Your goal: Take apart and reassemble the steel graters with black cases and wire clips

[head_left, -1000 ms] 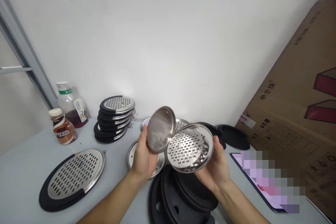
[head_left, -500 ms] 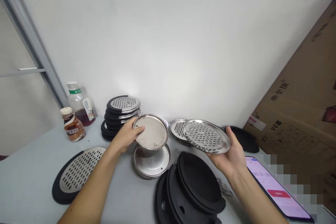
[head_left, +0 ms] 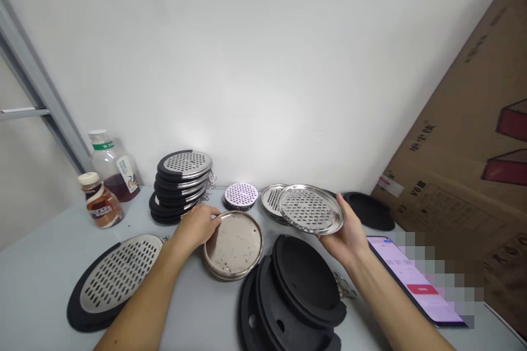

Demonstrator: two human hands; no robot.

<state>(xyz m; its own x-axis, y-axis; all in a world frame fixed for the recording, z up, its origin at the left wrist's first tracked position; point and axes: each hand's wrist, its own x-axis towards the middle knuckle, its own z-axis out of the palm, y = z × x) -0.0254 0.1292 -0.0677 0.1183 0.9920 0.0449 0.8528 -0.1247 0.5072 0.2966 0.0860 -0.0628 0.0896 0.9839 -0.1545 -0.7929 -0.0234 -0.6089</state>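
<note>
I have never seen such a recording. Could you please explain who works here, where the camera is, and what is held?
There is no machine: these are a person's own bare hands, seen by a camera worn on the head, looking forward and down. The right hand holds a perforated metal disc. The left hand touches the rim of a shallow metal plate. On the grey table are also a stack of black-edged perforated discs, black round pieces, a brown bottle and a phone.
</note>
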